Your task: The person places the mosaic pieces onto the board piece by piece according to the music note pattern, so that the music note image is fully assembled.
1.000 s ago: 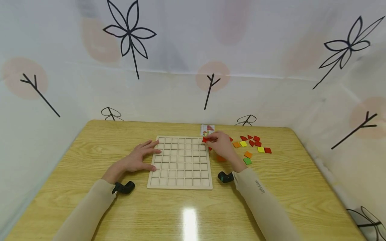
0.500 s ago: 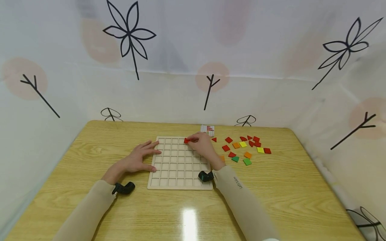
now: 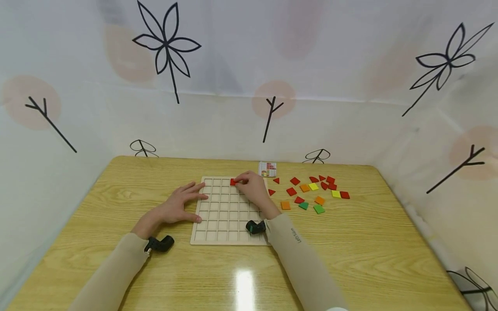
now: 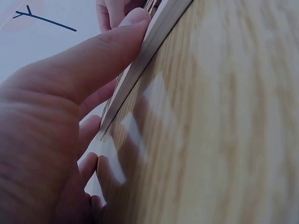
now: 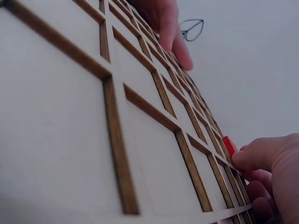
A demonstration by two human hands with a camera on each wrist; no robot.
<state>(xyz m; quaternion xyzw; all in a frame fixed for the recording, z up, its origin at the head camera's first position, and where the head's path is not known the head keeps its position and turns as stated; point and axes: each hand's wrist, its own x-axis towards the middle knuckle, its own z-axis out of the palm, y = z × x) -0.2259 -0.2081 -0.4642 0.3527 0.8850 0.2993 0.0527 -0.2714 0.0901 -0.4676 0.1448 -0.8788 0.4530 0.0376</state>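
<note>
A pale wooden grid board (image 3: pixel 218 240) with square recesses lies on the table. My right hand (image 3: pixel 252 188) pinches a red square tile (image 3: pixel 233 182) between thumb and fingers at the far row of the board, near its middle. In the right wrist view the red tile (image 5: pixel 229 145) stands tilted at the grid; whether it sits in a recess I cannot tell. My left hand (image 3: pixel 177 204) rests with spread fingers along the board's left edge. The left wrist view shows its thumb (image 4: pixel 107 56) touching the board's side (image 4: pixel 145 56).
Right of the board lie several loose tiles, among them a red square (image 3: pixel 291 191), an orange square (image 3: pixel 285 205), a yellow square (image 3: pixel 313 186) and a green one (image 3: pixel 319 209). A small printed pattern card (image 3: pixel 267 169) lies behind the board. A patterned cloth hangs behind the table.
My right hand has moved left with the red tile, from the board's far right corner to the middle of the far row. The left hand has stayed in place.
</note>
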